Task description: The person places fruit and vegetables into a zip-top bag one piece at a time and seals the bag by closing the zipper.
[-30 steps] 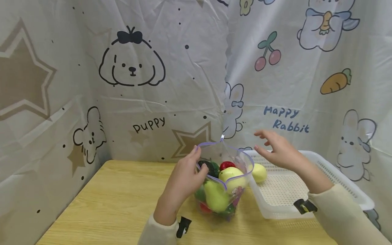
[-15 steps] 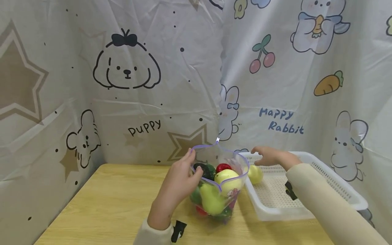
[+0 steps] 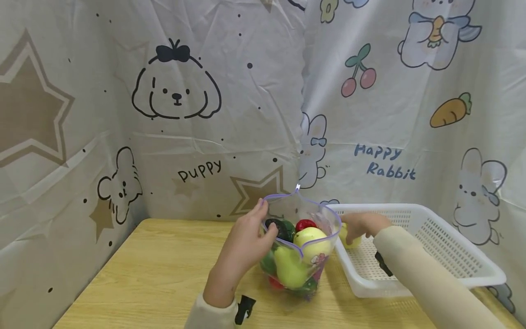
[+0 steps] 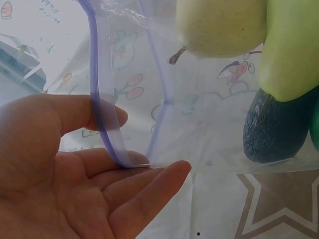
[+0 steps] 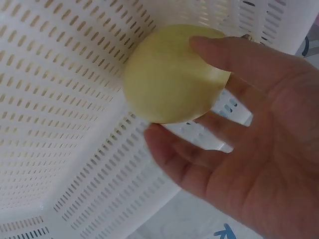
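Head view showed that your right hand point(image 3: 363, 226) had dropped since a second before: then it hovered spread in the air above the white perforated plastic basket point(image 3: 444, 246), and now it was down inside the basket's near-left corner, fingers curved around the pale yellow round fruit point(image 3: 348, 236). Right wrist view showed thumb and fingers point(image 5: 219, 57) touching that fruit point(image 5: 172, 74) on two sides while it still lay against the basket wall point(image 5: 65, 99); you had not lifted it.

Your left hand point(image 3: 248, 242) had hardly moved. It pinched the purple-edged rim of the clear plastic zip bag point(image 3: 302, 214), thumb on one side and fingers on the other, as the left wrist view showed with the strip point(image 4: 102, 119) running between thumb and fingers point(image 4: 149, 189). The bag stood upright on the light wooden table point(image 3: 156, 274), mouth wide, just left of the basket and touching or nearly touching it.

Inside the bag lay a green pear point(image 3: 289, 267), a yellow-green apple point(image 3: 312, 240), a dark avocado point(image 3: 279, 228), a small red fruit point(image 3: 305, 224) and other pieces lower down that you could not make out. The bag's raised far rim stood between the camera and part of your right hand. A printed cartoon curtain point(image 3: 263, 91) hung behind the table.
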`<state>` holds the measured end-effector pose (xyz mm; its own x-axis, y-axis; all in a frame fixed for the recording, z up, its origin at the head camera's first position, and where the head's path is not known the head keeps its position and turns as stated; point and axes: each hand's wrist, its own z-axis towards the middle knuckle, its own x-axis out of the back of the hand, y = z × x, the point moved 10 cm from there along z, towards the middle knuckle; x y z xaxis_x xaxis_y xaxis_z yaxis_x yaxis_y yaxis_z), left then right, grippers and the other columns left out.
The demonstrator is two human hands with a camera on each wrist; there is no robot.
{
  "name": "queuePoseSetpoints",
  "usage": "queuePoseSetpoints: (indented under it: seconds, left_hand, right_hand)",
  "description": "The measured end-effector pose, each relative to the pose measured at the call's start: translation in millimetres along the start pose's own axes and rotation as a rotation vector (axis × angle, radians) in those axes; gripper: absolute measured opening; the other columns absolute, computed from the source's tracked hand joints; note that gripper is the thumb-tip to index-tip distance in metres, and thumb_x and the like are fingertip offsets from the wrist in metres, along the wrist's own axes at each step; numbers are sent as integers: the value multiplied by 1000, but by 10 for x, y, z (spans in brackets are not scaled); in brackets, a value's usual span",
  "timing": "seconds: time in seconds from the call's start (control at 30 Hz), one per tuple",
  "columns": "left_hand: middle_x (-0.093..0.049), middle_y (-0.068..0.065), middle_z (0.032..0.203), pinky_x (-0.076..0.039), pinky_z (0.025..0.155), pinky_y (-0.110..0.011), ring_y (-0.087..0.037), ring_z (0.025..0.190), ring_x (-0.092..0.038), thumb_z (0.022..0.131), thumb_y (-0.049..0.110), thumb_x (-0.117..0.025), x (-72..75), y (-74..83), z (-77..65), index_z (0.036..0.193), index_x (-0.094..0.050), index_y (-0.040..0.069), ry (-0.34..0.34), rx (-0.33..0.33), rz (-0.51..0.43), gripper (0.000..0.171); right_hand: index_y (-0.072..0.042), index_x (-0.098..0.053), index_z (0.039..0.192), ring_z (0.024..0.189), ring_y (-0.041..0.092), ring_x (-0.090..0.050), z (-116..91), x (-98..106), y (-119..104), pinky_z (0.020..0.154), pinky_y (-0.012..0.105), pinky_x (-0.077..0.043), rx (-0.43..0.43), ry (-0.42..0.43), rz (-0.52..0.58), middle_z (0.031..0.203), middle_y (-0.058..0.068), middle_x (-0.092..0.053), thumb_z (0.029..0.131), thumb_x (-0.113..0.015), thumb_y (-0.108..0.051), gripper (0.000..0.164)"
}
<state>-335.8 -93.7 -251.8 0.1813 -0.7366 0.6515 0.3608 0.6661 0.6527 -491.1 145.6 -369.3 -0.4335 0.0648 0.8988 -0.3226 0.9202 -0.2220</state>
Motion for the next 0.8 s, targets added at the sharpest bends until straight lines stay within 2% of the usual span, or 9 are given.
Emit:
queuePoseSetpoints:
  seconds: [0.07,0.13,0.3,0.4,0.57,0.7,0.8]
  left_hand:
    - [-29,-16,152,-25,32,-14,-5,31,-22,90,24,-51,-2,-1,1,141,-37,3,-1,1,5,57]
    - [-29,-16,152,-25,32,-14,-5,31,-22,90,24,-51,-2,-4,1,141,-37,3,-1,4,9,57]
    - [-29,-15,152,-25,31,-14,-5,31,-23,90,24,-50,-9,0,7,141,-37,3,2,0,17,57]
    - [-28,-15,152,-26,31,-14,-4,31,-23,90,25,-50,-9,4,13,141,-37,3,1,-3,14,57]
    - [-28,-15,152,-26,31,-14,-4,31,-23,90,25,-50,-11,-3,13,141,-37,3,-4,-3,12,57]
    - [-29,-16,152,-26,31,-13,-4,31,-23,90,25,-50,-7,-5,7,141,-37,2,-9,-10,21,58]
    - [-29,-17,152,-26,31,-13,-4,31,-23,90,25,-50,0,-3,1,141,-36,2,-13,-14,25,58]
  right_hand:
    - [-15,-42,140,94,43,-58,-23,-33,54,72,51,-56,-56,-21,4,133,26,-51,67,-75,-13,80]
    - [-18,-40,141,85,39,-61,-54,-58,94,67,45,-57,-98,-40,-3,130,25,-53,67,-77,-21,83]
    - [-14,-44,138,75,34,-64,-150,-91,170,65,42,-59,-178,-75,3,130,29,-52,66,-78,-38,83]
    - [-10,-49,132,74,35,-65,-180,-106,175,65,43,-60,-183,-100,11,127,28,-54,67,-76,-37,75]
    - [-14,-54,123,74,34,-63,-196,-120,190,66,41,-60,-177,-101,27,114,19,-60,65,-77,-39,67]
    - [-17,-55,122,72,29,-61,-224,-143,219,66,39,-59,-181,-97,21,108,14,-61,62,-78,-44,70]
    - [-15,-52,127,71,28,-60,-236,-149,204,65,40,-59,-148,-97,11,111,14,-60,63,-78,-43,74]
